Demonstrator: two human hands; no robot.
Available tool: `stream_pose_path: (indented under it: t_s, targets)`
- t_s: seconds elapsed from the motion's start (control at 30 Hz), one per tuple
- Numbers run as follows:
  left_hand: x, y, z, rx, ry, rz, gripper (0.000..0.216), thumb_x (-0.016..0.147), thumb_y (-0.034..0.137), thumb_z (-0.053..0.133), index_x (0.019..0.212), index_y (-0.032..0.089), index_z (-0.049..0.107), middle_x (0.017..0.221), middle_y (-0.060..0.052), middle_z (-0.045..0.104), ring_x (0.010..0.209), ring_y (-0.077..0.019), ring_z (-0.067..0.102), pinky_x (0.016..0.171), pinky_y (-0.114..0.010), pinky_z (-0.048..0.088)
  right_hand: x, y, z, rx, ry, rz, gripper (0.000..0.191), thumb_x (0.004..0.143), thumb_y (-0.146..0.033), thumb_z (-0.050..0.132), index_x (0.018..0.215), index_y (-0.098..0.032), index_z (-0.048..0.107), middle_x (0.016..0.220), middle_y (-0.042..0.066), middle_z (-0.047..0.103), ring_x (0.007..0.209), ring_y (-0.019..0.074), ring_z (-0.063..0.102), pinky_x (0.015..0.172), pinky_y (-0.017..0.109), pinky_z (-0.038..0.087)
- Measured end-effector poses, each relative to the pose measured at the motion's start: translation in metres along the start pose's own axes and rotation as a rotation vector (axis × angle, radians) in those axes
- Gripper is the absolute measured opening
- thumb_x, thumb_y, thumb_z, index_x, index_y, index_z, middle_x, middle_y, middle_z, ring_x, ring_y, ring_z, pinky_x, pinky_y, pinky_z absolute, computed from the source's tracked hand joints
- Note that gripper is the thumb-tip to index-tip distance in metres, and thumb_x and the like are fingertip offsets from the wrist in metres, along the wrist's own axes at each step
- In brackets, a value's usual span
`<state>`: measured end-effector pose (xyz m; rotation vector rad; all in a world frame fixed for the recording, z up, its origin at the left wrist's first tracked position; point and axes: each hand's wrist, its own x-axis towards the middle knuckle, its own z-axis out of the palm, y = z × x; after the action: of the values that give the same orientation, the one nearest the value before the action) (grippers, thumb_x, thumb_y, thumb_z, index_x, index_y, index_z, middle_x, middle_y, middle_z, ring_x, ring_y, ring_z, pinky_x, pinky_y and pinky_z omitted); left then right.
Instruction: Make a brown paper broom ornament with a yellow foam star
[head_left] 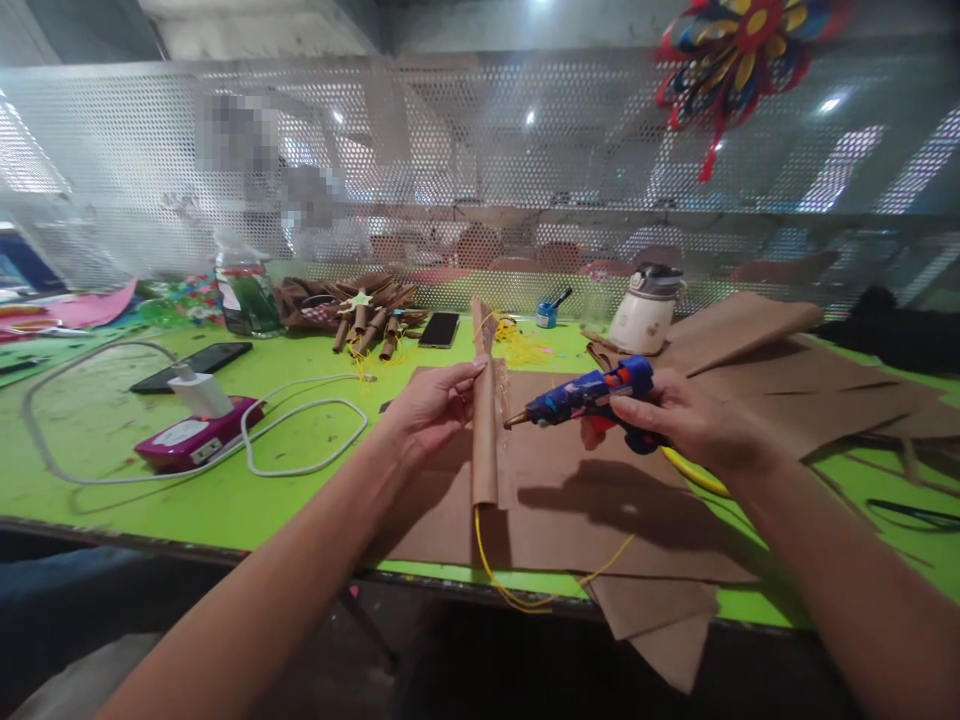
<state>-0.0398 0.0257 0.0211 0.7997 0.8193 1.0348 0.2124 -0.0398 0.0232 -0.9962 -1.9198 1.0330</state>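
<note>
From where I stand, a brown paper tube (486, 450) lies at the dial's centre, over a brown sheet (592, 535). At nine o'clock the left hand (433, 412) pinches its edge, thumb and fingers clamped on it. At three o'clock the right hand (671, 410) has its fingers wrapped round a blue glue gun (581, 393); its nozzle points at the tube's glistening flap (505, 430), though I can't tell whether they touch. Yellow string (487, 572) trails from the tube's six o'clock end. A white flask (641, 322) stands towards one o'clock, a phone (439, 330) towards eleven.
</note>
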Motion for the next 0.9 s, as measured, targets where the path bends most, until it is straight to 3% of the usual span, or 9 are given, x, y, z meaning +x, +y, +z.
stream_pose_path:
  t_s: [0.27, 0.6, 0.9]
  targets:
    - [0.0000, -0.0008, -0.0004, 0.023, 0.041, 0.000, 0.009, 0.077, 0.012, 0.060, 0.078, 0.009, 0.069, 0.072, -0.007, 0.070, 0.062, -0.0138, 0.064, 0.061, -0.024, 0.053, -0.0018, -0.0023, -0.0025, -0.066, -0.090, -0.033, 0.035, 0.087, -0.046, 0.054, 0.077, -0.014, 0.067, 0.066, 0.004, 0.062, 0.057, 0.0105, 0.051, 0.047, 0.022, 0.034]
    - [-0.0002, -0.0015, 0.0013, 0.007, 0.021, 0.009, 0.009, 0.077, 0.011, 0.061, 0.081, 0.008, 0.068, 0.075, -0.009, 0.069, 0.061, -0.0144, 0.064, 0.062, -0.026, 0.054, 0.0009, -0.0013, 0.0032, -0.051, 0.061, 0.014, 0.041, 0.086, -0.049, 0.054, 0.066, -0.014, 0.059, 0.059, 0.000, 0.051, 0.049, 0.0072, 0.038, 0.041, 0.022, 0.025]
    - [-0.0007, -0.0003, 0.0006, 0.015, 0.086, 0.027, 0.009, 0.078, 0.011, 0.060, 0.081, 0.008, 0.068, 0.074, -0.009, 0.070, 0.063, -0.0149, 0.064, 0.062, -0.025, 0.054, -0.0020, -0.0038, -0.0010, -0.069, -0.101, -0.027, 0.037, 0.087, -0.046, 0.054, 0.073, -0.014, 0.065, 0.067, 0.004, 0.061, 0.056, 0.0094, 0.048, 0.044, 0.022, 0.030]
